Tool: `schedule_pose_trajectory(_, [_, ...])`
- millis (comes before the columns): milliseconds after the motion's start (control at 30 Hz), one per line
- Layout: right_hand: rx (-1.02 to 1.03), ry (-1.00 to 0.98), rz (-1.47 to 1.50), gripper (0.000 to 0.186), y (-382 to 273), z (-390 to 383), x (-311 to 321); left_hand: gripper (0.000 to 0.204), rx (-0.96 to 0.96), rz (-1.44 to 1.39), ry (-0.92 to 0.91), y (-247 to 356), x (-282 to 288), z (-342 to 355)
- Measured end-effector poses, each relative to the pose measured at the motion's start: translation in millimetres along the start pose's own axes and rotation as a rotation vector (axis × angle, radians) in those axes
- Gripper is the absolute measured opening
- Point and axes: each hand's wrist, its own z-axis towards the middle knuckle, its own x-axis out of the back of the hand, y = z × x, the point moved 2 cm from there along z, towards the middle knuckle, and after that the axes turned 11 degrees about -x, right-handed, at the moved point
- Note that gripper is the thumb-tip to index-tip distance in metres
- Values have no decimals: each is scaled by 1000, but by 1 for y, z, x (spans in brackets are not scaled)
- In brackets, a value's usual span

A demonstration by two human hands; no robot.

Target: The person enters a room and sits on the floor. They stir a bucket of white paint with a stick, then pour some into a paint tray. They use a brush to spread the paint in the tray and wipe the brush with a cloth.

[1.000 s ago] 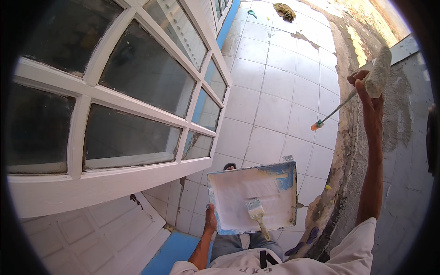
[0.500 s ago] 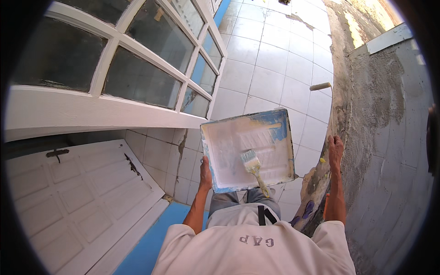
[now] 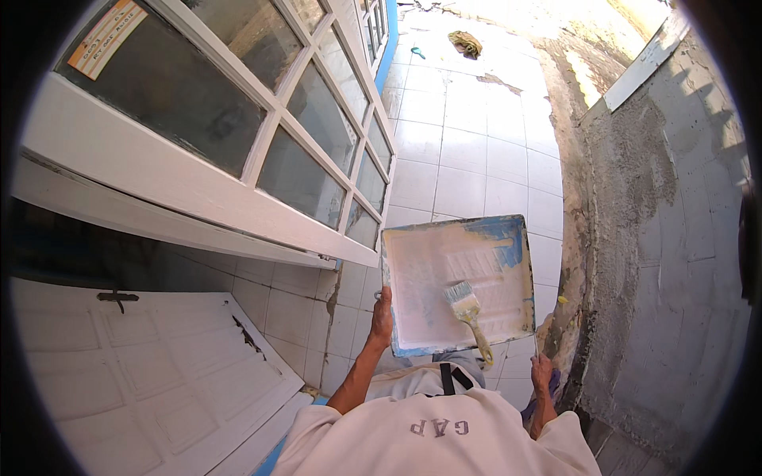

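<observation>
My left hand (image 3: pixel 382 319) grips the left edge of a square paint tray (image 3: pixel 422 344), held in front of my body. The tray is smeared with white and blue paint, with blue in its far right corner. A flat paintbrush (image 3: pixel 473 325) with a paint-stained handle lies in it, bristles inward and handle over the near edge. My right hand (image 3: pixel 542 371), low beside the tray's near right corner, is closed on a paint roller. Only a thin bit of the roller's rod shows above that hand; its head is out of sight.
A white glazed door (image 3: pixel 305 213) stands at the left, with a white panelled door (image 3: pixel 151 373) below it. At right runs a rough grey wall (image 3: pixel 675 262). A crumpled brownish thing (image 3: pixel 465 44) lies on the white tiled floor (image 3: pixel 464 143) ahead.
My right hand has come down and in toward my body, and the roller head has gone from sight. The tray has shifted right and nearer in view. More of the glazed door shows.
</observation>
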Motion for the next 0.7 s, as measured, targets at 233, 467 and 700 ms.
schedule_pose_trajectory(233, [-496,-171,311,15,4,-107,-101,89,34,-135,-177,-49,57,31])
schedule_pose_trajectory(467, [-526,-263,331,16,-94,-141,-72,75,135,-251,-302,-14,40,29])
schedule_pose_trajectory(700, [-501,-273,406,12,-85,-157,-90,68,125,-264,-322,20,34,5])
